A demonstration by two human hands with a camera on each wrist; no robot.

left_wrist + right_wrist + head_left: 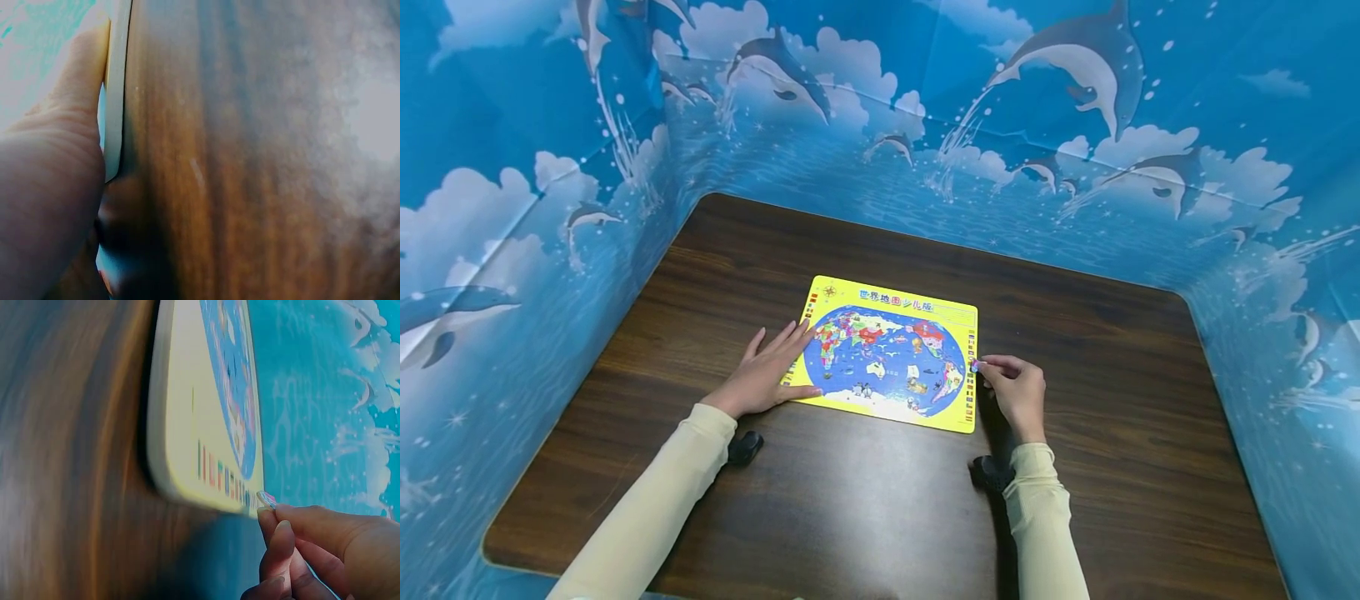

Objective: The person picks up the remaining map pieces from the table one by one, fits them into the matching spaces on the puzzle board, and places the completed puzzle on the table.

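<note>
A yellow world map puzzle board [895,362] lies flat on the table, its blue oval map filled with coloured continents. My left hand [769,371] rests with fingers spread over the board's left edge; in the left wrist view its thumb [78,69] lies along the near side. At the right edge, my right hand [1015,392] pinches a small pink, blue and white puzzle piece [267,499] between thumb and index finger. That piece overlaps the column of little flags printed along the yellow border.
The dark wooden table [1120,417] extends around the board. Blue cloth printed with dolphins and clouds [865,150] hangs behind it and along both sides. Black wrist-worn devices [745,448] show beneath both cream sleeves [655,500].
</note>
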